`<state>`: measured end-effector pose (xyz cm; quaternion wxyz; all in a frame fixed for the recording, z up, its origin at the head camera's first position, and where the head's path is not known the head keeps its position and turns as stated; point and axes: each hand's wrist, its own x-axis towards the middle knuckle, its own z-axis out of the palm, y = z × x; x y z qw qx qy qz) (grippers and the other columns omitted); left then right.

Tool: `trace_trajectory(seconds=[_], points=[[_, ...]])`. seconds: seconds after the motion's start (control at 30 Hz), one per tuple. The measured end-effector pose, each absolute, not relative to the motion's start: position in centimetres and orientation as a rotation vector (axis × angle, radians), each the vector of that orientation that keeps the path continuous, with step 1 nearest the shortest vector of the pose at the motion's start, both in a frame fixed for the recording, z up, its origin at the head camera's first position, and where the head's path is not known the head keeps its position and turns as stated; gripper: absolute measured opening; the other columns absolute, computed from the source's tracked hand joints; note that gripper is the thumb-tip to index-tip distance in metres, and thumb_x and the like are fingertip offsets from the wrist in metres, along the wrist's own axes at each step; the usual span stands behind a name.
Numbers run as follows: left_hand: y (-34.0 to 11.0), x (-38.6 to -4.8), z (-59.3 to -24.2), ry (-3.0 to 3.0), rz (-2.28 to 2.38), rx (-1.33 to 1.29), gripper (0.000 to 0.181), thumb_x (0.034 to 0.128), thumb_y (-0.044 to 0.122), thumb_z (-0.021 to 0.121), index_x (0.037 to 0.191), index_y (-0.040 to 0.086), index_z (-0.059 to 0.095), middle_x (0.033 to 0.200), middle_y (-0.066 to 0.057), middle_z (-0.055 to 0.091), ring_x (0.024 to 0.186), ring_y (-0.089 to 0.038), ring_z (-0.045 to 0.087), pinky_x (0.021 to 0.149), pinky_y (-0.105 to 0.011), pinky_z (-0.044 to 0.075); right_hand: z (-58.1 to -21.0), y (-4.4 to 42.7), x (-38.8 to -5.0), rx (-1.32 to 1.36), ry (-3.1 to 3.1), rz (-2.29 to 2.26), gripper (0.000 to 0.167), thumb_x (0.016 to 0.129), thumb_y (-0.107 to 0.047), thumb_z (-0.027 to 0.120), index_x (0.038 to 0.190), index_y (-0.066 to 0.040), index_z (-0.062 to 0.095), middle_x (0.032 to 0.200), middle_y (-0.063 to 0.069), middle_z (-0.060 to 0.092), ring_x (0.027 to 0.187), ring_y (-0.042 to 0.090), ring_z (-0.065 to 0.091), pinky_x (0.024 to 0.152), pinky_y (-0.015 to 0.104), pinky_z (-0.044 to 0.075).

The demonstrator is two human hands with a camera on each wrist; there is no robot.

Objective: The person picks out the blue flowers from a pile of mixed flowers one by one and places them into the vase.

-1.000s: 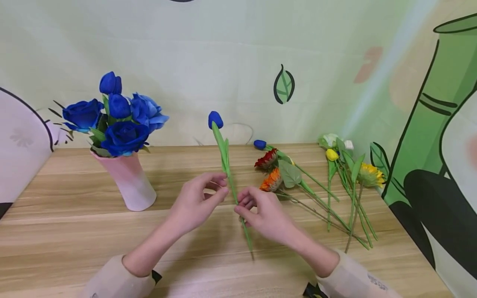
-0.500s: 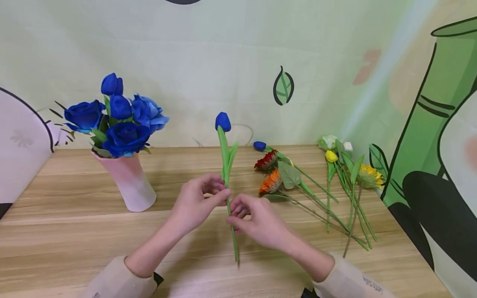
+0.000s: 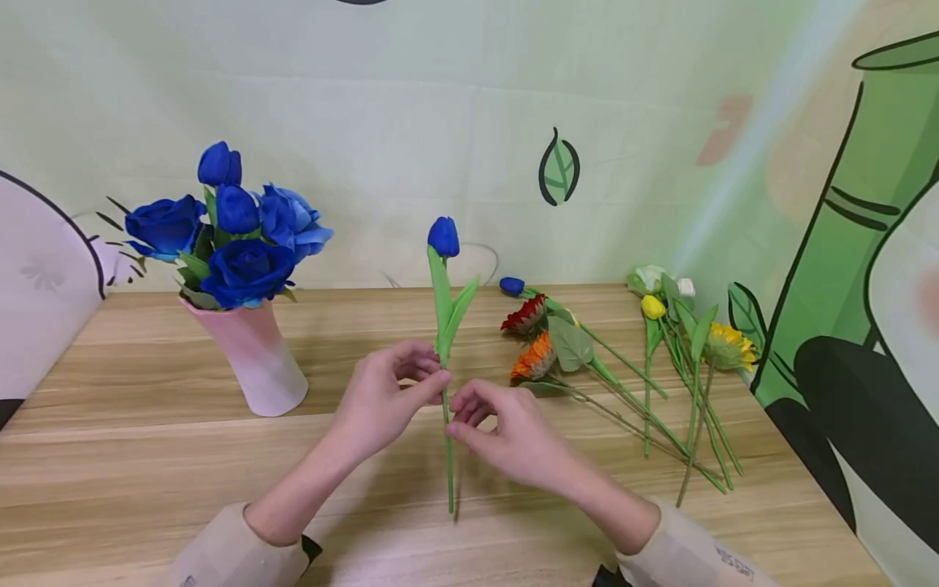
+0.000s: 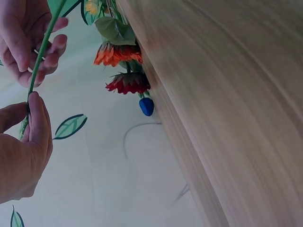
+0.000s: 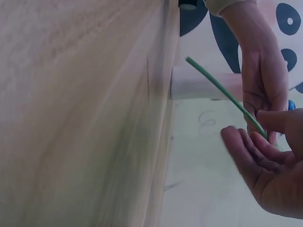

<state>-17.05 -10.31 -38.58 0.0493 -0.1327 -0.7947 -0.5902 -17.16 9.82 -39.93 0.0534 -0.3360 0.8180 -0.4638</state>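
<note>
A blue artificial tulip (image 3: 443, 237) with two green leaves stands nearly upright over the middle of the table. My left hand (image 3: 383, 398) pinches its stem just below the leaves, between thumb and fingers. Lower on the same stem, my right hand (image 3: 508, 429) holds it with thumb and index finger. The bare stem end (image 5: 218, 86) points past my right fingers in the right wrist view. At the left, a pink and white vase (image 3: 258, 360) contains several blue flowers, including a dark blue rose (image 3: 248, 272).
Right of my hands lie an orange flower (image 3: 534, 357), a dark red flower (image 3: 524, 315) and another blue tulip (image 3: 511, 286). Farther right are a yellow tulip (image 3: 652, 307), a yellow sunflower-like bloom (image 3: 729, 346) and white flowers (image 3: 649, 278). A printed cloth (image 3: 469, 147) hangs behind the wooden table (image 3: 147, 489).
The tulip has turned from leaning left to nearly upright, its lower stem swinging left. Its leaves now spread apart. My right hand has shifted slightly left with the stem; my left hand has barely moved.
</note>
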Motion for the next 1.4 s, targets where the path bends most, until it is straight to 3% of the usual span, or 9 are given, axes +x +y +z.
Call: trace_trajectory(seconds=[0.27, 0.6, 0.9, 1.17, 1.4], points=[[-11.1, -17.3, -38.1, -2.424, -1.700, -0.404, 0.018, 0.0942, 0.003, 0.074, 0.111, -0.004, 0.070, 0.095, -0.010, 0.071, 0.086, -0.021, 0.071, 0.073, -0.030, 0.060, -40.0, 11.2, -18.2, -1.009, 2.686, -1.282, 0.011, 0.099, -0.019, 0.070, 0.104, -0.009, 0.069, 0.092, -0.007, 0.069, 0.085, 0.010, 0.064, 0.068, 0.027, 0.057], [-12.1, -17.3, -37.6, -2.416, -1.579, -0.426, 0.014, 0.0961, 0.005, 0.072, 0.109, 0.001, 0.073, 0.095, -0.007, 0.071, 0.089, -0.019, 0.067, 0.077, -0.037, 0.059, -40.4, 13.5, -19.5, -0.965, 2.975, -1.041, 0.016, 0.094, -0.015, 0.076, 0.104, -0.005, 0.070, 0.100, 0.008, 0.070, 0.092, 0.026, 0.066, 0.081, 0.039, 0.055], [-12.7, -17.1, -36.9, -2.375, -1.431, -0.491, 0.014, 0.0954, 0.002, 0.072, 0.109, 0.002, 0.074, 0.096, -0.006, 0.072, 0.089, -0.018, 0.066, 0.080, -0.040, 0.058, -40.5, 15.3, -20.3, -0.861, 2.966, -1.012, 0.015, 0.095, -0.016, 0.075, 0.105, -0.005, 0.070, 0.103, 0.011, 0.069, 0.093, 0.029, 0.065, 0.081, 0.041, 0.054], [-13.3, -16.7, -36.1, -2.269, -1.230, -0.578, 0.015, 0.0914, -0.003, 0.075, 0.106, 0.002, 0.076, 0.096, -0.003, 0.071, 0.083, -0.013, 0.065, 0.062, -0.025, 0.052, -40.4, 16.6, -20.7, -0.802, 2.967, -0.976, 0.016, 0.096, -0.017, 0.074, 0.105, -0.005, 0.070, 0.104, 0.011, 0.069, 0.095, 0.029, 0.064, 0.083, 0.044, 0.053], [-13.5, -16.4, -35.5, -2.173, -1.108, -0.655, 0.019, 0.0885, -0.008, 0.075, 0.104, 0.002, 0.077, 0.100, -0.002, 0.071, 0.086, -0.012, 0.066, 0.070, -0.019, 0.051, -40.2, 17.2, -20.7, -0.742, 2.952, -0.956, 0.017, 0.098, -0.020, 0.072, 0.108, -0.006, 0.070, 0.106, 0.009, 0.069, 0.099, 0.030, 0.064, 0.087, 0.046, 0.053]])
